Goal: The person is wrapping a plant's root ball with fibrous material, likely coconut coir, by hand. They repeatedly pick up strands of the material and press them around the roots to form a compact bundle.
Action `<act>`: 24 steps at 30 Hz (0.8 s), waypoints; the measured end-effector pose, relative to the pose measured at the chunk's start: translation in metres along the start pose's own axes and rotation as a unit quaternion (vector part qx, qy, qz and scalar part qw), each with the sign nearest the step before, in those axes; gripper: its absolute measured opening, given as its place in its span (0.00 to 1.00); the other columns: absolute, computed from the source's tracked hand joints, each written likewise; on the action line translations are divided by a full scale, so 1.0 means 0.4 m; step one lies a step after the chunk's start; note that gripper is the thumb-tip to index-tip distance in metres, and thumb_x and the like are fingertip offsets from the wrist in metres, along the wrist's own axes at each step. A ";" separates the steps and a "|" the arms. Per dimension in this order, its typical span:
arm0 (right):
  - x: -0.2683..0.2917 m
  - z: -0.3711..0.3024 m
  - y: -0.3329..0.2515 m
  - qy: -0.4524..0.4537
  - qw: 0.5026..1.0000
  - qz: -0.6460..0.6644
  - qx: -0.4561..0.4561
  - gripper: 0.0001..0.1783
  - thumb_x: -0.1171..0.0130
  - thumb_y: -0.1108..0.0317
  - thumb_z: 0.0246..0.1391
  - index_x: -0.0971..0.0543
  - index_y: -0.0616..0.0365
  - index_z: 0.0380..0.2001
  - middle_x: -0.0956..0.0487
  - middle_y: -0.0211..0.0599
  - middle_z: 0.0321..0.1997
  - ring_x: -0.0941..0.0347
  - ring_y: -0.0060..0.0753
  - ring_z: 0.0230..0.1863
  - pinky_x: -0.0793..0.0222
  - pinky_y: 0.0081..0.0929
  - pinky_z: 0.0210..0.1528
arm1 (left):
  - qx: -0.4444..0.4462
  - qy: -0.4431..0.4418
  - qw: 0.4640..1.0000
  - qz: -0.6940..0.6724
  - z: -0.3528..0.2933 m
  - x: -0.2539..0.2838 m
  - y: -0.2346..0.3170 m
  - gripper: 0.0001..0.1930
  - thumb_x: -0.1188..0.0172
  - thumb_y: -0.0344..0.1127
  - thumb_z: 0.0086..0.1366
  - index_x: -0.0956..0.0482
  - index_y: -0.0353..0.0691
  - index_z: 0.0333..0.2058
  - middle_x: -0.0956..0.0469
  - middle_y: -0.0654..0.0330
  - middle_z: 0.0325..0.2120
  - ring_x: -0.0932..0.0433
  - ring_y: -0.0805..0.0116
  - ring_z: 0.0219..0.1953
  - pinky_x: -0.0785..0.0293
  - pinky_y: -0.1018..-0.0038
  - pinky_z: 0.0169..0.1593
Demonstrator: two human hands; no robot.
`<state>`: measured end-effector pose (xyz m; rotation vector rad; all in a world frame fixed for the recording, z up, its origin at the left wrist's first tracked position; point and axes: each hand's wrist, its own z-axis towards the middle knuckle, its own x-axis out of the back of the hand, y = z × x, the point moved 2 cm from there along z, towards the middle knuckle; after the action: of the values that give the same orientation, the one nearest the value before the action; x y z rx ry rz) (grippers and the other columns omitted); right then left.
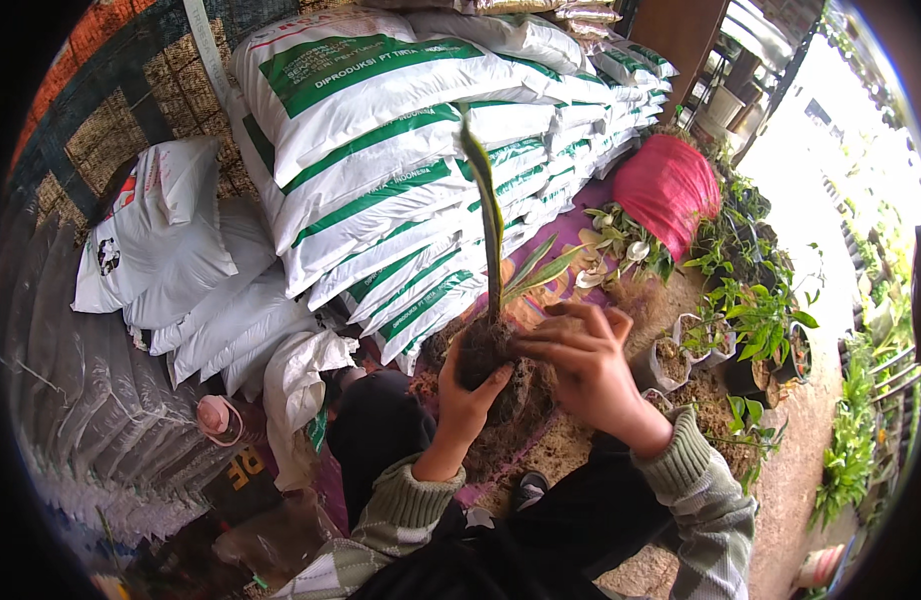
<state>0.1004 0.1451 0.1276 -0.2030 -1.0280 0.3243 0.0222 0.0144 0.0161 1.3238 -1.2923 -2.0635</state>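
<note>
My left hand (469, 402) is wrapped round the dark root ball (484, 352) of a snake plant. Its tall leaf (489, 220), green with paler edges, stands upright, and shorter leaves (546, 268) fan out to the right. At the right side of the root ball is my right hand (593, 372), fingers bent and partly apart; whether the fingertips touch the soil is hard to make out. Thin roots hang below, over loose brown soil (511, 440) between my legs.
White and green sacks (381, 150) are stacked high ahead. Grey-white sacks (181, 240) lie at the left, beside packed clear plastic (111, 400). To the right stand a red-pink sack (671, 190), leafy potted plants (766, 325) and a bag of soil (671, 360).
</note>
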 end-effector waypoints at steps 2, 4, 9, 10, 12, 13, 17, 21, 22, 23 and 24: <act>0.018 0.011 0.001 0.004 1.000 0.004 -0.016 0.27 0.46 0.81 0.37 0.18 0.44 0.44 0.20 0.22 0.47 0.32 0.38 0.55 0.51 0.38 0.57 | 0.005 0.004 1.000 0.002 -0.004 -0.008 0.001 0.24 0.38 0.23 0.59 0.34 0.35 0.53 0.24 0.61 0.43 0.25 0.75 0.45 0.29 0.77 0.50; -0.015 -0.001 0.005 -0.064 0.997 0.023 -0.034 0.28 0.47 0.82 0.37 0.19 0.44 0.45 0.20 0.23 0.49 0.32 0.38 0.55 0.50 0.38 0.57 | 0.014 0.006 1.000 -0.006 -0.002 -0.010 -0.006 0.25 0.37 0.23 0.58 0.34 0.35 0.53 0.24 0.61 0.44 0.25 0.75 0.45 0.29 0.77 0.51; 0.008 0.028 -0.003 -0.033 0.997 0.039 -0.055 0.27 0.48 0.84 0.39 0.21 0.50 0.45 0.22 0.28 0.52 0.34 0.43 0.57 0.47 0.41 0.59 | 0.028 -0.006 0.999 -0.026 0.007 -0.024 0.002 0.27 0.34 0.23 0.55 0.35 0.35 0.53 0.24 0.61 0.43 0.25 0.75 0.45 0.28 0.76 0.50; 0.001 0.022 0.001 -0.048 0.997 0.033 -0.054 0.28 0.49 0.84 0.38 0.21 0.50 0.45 0.22 0.28 0.51 0.34 0.43 0.57 0.47 0.41 0.59 | 0.036 -0.007 0.999 -0.018 0.006 -0.021 -0.007 0.28 0.33 0.23 0.54 0.35 0.35 0.53 0.25 0.61 0.43 0.25 0.75 0.45 0.28 0.76 0.50; -0.026 0.010 0.020 -0.079 0.995 0.021 -0.053 0.28 0.49 0.84 0.38 0.21 0.51 0.46 0.22 0.29 0.51 0.34 0.42 0.57 0.47 0.41 0.58 | 0.054 -0.009 0.998 -0.004 0.008 -0.012 -0.031 0.29 0.33 0.22 0.53 0.35 0.35 0.53 0.25 0.61 0.43 0.25 0.75 0.45 0.28 0.76 0.50; -0.032 0.014 0.030 -0.092 0.995 0.015 -0.048 0.28 0.50 0.84 0.38 0.21 0.51 0.46 0.22 0.29 0.50 0.34 0.42 0.57 0.46 0.42 0.58 | 0.047 -0.009 0.999 -0.001 0.012 -0.017 -0.028 0.29 0.32 0.22 0.53 0.35 0.35 0.53 0.25 0.61 0.43 0.25 0.74 0.45 0.27 0.76 0.50; -0.061 -0.007 0.048 -0.110 0.992 -0.002 -0.060 0.31 0.50 0.84 0.38 0.22 0.46 0.48 0.22 0.26 0.50 0.35 0.39 0.56 0.49 0.42 0.57 | 0.068 -0.007 0.998 0.010 0.013 -0.022 -0.031 0.30 0.32 0.23 0.52 0.35 0.35 0.52 0.25 0.60 0.43 0.25 0.74 0.44 0.27 0.76 0.49; -0.027 0.016 0.048 -0.043 0.997 0.018 -0.056 0.31 0.49 0.84 0.38 0.21 0.44 0.48 0.24 0.23 0.53 0.34 0.38 0.56 0.52 0.47 0.57 | 0.033 -0.003 0.999 -0.009 0.013 -0.035 -0.026 0.30 0.32 0.23 0.51 0.34 0.35 0.52 0.25 0.59 0.43 0.25 0.74 0.44 0.26 0.76 0.49; -0.040 0.005 0.051 -0.077 0.996 -0.019 -0.050 0.29 0.48 0.82 0.40 0.20 0.43 0.47 0.24 0.24 0.53 0.35 0.37 0.57 0.53 0.50 0.57 | 0.039 -0.005 0.999 0.012 0.012 -0.032 -0.028 0.30 0.32 0.23 0.50 0.34 0.35 0.52 0.25 0.59 0.43 0.25 0.74 0.44 0.26 0.76 0.49; -0.045 -0.002 0.044 -0.087 0.995 -0.036 -0.041 0.28 0.47 0.81 0.40 0.20 0.43 0.47 0.24 0.23 0.53 0.36 0.37 0.58 0.53 0.51 0.57 | 0.044 -0.008 0.998 0.033 0.012 -0.025 -0.031 0.30 0.32 0.23 0.50 0.34 0.34 0.52 0.25 0.59 0.43 0.25 0.74 0.44 0.26 0.76 0.49; -0.050 -0.005 0.033 -0.096 0.993 -0.053 -0.031 0.28 0.47 0.80 0.40 0.20 0.43 0.46 0.24 0.23 0.53 0.36 0.37 0.58 0.53 0.52 0.57 | 0.049 -0.010 0.997 0.054 0.012 -0.022 -0.033 0.30 0.32 0.23 0.50 0.34 0.34 0.52 0.25 0.58 0.43 0.25 0.74 0.45 0.26 0.76 0.49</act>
<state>0.0903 0.1502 0.1062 -0.1754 -1.2356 0.2176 0.0246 0.0295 0.0100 1.2470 -1.4584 -1.9679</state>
